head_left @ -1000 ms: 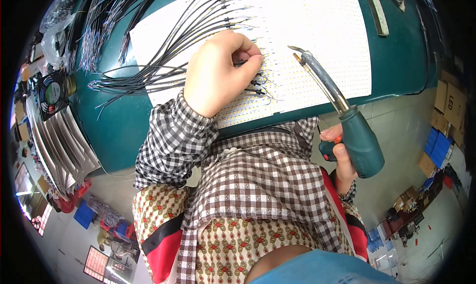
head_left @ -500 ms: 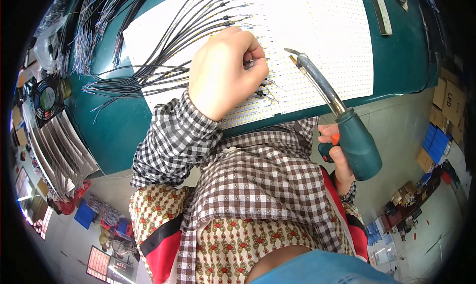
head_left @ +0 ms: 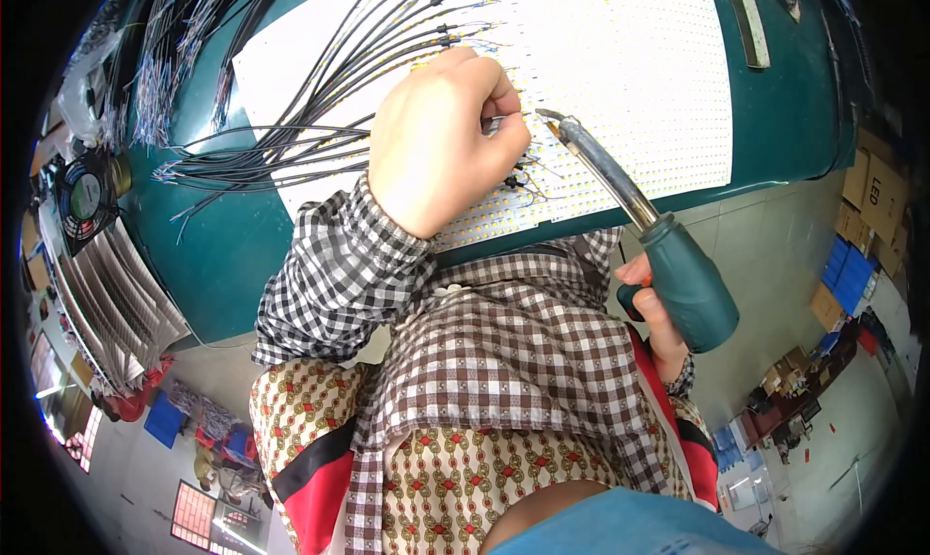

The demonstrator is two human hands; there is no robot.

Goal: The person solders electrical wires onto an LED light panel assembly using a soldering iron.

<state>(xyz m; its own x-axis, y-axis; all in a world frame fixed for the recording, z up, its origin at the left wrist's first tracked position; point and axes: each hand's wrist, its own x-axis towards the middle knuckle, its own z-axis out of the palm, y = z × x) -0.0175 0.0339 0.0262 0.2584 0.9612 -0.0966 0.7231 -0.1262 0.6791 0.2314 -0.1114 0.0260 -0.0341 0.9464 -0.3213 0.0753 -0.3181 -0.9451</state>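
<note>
My left hand (head_left: 436, 138) is closed in a pinch over a white LED board (head_left: 668, 109), its fingertips on the end of a black cable; the fingers partly hide it. Several black cables (head_left: 339, 80) with thin stripped wire ends lie across the board, some passing under this hand. My right hand (head_left: 661, 323) is wrapped round the handle of a green soldering gun (head_left: 693, 284) with a red trigger. The gun's metal barrel slants up to the left, and its bent tip is close beside my left fingertips. I cannot tell whether it touches a wire.
The board lies on a green table (head_left: 218, 274). More bundles of cables (head_left: 174, 61) lie at the far left. A small fan (head_left: 87, 189) and a stack of pale panels (head_left: 116, 284) stand at the left edge. A pale strip (head_left: 746, 22) lies far right; cardboard boxes (head_left: 877, 192) stand beyond.
The soldering gun has moved left with my right hand, bringing its tip closer to my left fingertips. My left hand has stayed almost in place, still pinching.
</note>
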